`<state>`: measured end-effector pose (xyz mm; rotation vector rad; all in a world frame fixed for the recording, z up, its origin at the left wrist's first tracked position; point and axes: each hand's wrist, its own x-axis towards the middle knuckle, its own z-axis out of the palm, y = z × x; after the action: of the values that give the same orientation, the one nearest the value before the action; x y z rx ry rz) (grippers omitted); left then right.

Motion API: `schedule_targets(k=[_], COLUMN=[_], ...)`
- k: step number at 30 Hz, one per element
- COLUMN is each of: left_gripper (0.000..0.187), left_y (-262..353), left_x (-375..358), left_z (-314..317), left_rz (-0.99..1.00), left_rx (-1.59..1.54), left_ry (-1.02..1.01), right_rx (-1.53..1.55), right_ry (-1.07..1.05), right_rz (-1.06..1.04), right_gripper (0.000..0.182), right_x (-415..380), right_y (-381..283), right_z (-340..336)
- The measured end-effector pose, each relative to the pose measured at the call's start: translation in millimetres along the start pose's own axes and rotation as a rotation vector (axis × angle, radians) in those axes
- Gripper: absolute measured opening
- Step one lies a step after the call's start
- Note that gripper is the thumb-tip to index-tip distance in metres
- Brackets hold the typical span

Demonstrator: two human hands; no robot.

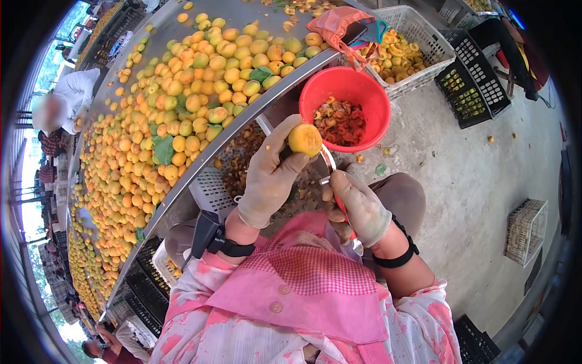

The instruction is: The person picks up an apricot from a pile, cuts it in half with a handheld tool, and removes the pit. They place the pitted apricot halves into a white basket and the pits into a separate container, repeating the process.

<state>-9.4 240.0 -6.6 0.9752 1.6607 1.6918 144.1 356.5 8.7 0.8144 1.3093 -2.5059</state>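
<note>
- Two gloved hands work close together over the lap. Left hand [267,182]: closed on one orange-yellow fruit [305,140], pinched between thumb and fingers.
- Right hand [361,209]: clenched around the red handle [342,211] of a hand tool; curved metal blade [329,159] points up toward the fruit. Rounded metal end [357,247] shows below the same hand.
- Blade lies at the fruit's lower right side; contact or a small gap, cannot tell.
- Step in hand, judged: fruit presented to the blade, at or near a cut. Paler patch faces up on the fruit; whether cut or peeled, not resolved.
- Demand of a blade move from this pose, judged: steady left pinch, small controlled right wrist motion, left fingertips clear of the edge.
- Just beyond both hands: red basin [382,103], holding reddish-orange pieces [341,122].
- Ahead and left of the left hand: metal tabletop [267,102] with a large heap of whole fruit [182,109], a few green leaves [162,149] among it.
- Farther ahead of the right hand: white crate [438,56] of yellow fruit pieces [397,57]; orange bag [327,25] at its near left side, dark flat object [353,33] inside the bag's mouth.
- Well apart, left of the left hand, across the tabletop: a person in white [79,91].
</note>
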Motion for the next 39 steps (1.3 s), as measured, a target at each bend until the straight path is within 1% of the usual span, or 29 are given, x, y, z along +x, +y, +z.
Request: schedule_targets(k=[1,3,4,6,10,12,14,17,19,20,22,23,25,26,28,29,31,32,33,34,35,37,39], left_gripper=[0.054,0.054,0.055,0.054,0.055,0.055,0.055,0.060,0.060,0.060,0.056,0.056,0.054,0.054,0.052,0.052,0.053,0.053,0.053,0.053,0.053,0.052,0.053], left_y=[0,-7,-12,-20,-28,-29,-28,-18,-7,0,9,10,9,8,4,2,-3,-7,-11,-14,-18,-25,-25], left_x=[0,0,1,2,2,3,4,4,5,5,8,8,11,13,14,14,13,14,13,13,14,17,21], left_z=[1,1,1,3,9,9,8,3,-4,-6,-10,-14,-20,-21,-21,-19,-12,-9,-6,-2,2,9,12], left_rz=[0.054,0.071,0.091,0.099,0.130,0.145,0.163,0.136,0.032,0.030,-0.235,-0.234,-0.231,-0.230,-0.184,-0.184,-0.067,-0.068,-0.023,0.023,0.023,0.128,0.130], left_rx=[0.122,0.158,0.192,0.170,0.163,0.130,0.097,0.078,0.086,0.086,-0.457,-0.457,-0.200,-0.202,-0.058,-0.059,-0.067,-0.067,-0.045,-0.024,-0.023,0.013,0.022], left_ry=[0.038,0.054,0.072,0.100,0.172,0.159,0.146,0.101,-0.029,-0.029,-0.053,-0.052,-0.153,-0.154,-0.162,-0.163,-0.081,-0.083,-0.030,0.023,0.023,0.133,0.145], right_rx=[0.003,0.100,0.102,0.194,0.280,0.357,0.351,0.352,0.362,0.373,0.382,0.336,0.289,0.311,0.334,0.361,0.391,0.471,0.550,0.551,0.582,0.614,0.670], right_ry=[-0.001,-0.052,-0.052,-0.121,-0.143,-0.184,-0.195,-0.236,-0.267,-0.255,-0.246,-0.232,-0.216,-0.230,-0.242,-0.246,-0.247,-0.290,-0.334,-0.334,-0.325,-0.315,-0.341], right_rz=[0.001,0.015,0.015,0.053,0.099,0.135,0.124,0.099,0.085,0.100,0.115,0.107,0.098,0.098,0.100,0.106,0.111,0.128,0.146,0.146,0.155,0.164,0.139], right_gripper=[0.049,0.051,0.051,0.051,0.049,0.047,0.047,0.047,0.047,0.047,0.048,0.048,0.048,0.048,0.048,0.048,0.047,0.046,0.046,0.046,0.046,0.045,0.045], right_x=[1,2,4,7,7,6,7,9,8,6,6,6,6,8,9,8,8,9,9,9,9,10,13], right_y=[0,-1,-1,1,0,-1,0,3,3,1,-1,-2,1,5,7,7,7,6,6,5,3,2,3], right_z=[0,-1,-2,-4,-6,-7,-8,-11,-15,-17,-16,-16,-15,-15,-14,-13,-11,-10,-9,-8,-7,-6,-7])
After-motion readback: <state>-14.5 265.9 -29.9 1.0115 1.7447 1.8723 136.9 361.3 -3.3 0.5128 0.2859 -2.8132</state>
